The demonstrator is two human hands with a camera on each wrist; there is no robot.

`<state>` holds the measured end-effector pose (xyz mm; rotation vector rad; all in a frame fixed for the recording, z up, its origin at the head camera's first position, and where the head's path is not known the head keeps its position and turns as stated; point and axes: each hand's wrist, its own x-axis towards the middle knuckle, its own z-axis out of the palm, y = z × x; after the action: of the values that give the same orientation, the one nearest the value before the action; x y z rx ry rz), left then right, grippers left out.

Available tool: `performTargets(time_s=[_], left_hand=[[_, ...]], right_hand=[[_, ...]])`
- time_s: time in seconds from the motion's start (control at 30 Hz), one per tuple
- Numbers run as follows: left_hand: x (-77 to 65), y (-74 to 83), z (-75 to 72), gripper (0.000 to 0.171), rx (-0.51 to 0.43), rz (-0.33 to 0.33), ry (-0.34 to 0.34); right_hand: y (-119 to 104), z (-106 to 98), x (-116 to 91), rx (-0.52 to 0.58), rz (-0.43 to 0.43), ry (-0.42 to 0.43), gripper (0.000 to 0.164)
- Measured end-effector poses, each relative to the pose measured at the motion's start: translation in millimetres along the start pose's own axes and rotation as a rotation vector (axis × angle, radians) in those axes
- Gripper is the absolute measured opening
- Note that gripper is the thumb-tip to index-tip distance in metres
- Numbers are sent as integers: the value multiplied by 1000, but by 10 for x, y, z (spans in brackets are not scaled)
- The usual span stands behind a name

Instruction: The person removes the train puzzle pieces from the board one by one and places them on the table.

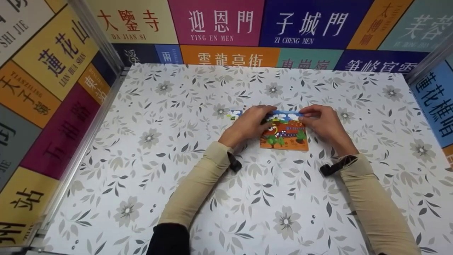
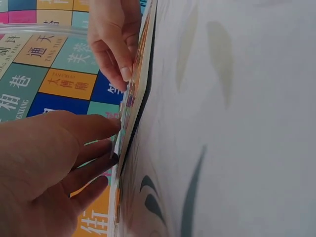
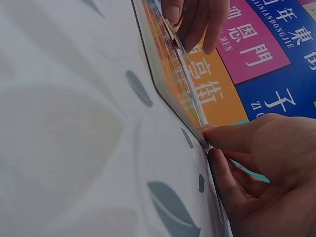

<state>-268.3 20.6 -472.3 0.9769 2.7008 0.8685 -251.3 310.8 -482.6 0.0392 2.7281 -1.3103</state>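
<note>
A small jigsaw puzzle board (image 1: 288, 140) with a bright cartoon picture of a red vehicle-like figure, trees and clouds lies flat on the table. My left hand (image 1: 247, 122) is over its upper left part, thumb and fingers bent. In the right wrist view, that hand pinches a small thin puzzle piece (image 3: 171, 33) just above the board; its picture is hidden. My right hand (image 1: 324, 120) grips the board's upper right corner between thumb and forefinger, as the right wrist view shows. Partly behind the left hand lies another bit of cloud-printed puzzle (image 1: 234, 114).
The table (image 1: 141, 184) has a white cover printed with grey flowers and leaves. Colourful panels (image 1: 216, 23) with large Chinese characters stand along its back and both sides. A dark wrist strap (image 1: 233, 163) sits at each cuff.
</note>
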Motion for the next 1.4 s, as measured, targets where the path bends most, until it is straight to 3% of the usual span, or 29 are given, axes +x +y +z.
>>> performTargets(time_s=[0.37,0.63,1.23,1.4], left_hand=[[-102,-18,-121,48,-10,99,117],[-208,-100,-246,44,14,123,210],[-562,-528,-460,46,20,67,233],[-625,-649,-516,47,-34,28,250]], right_hand=[[-10,6,4,2,-3,0,35],[10,3,-3,6,-8,7,36],[7,11,-4,20,28,-16,38],[17,9,4,8,7,4,35]])
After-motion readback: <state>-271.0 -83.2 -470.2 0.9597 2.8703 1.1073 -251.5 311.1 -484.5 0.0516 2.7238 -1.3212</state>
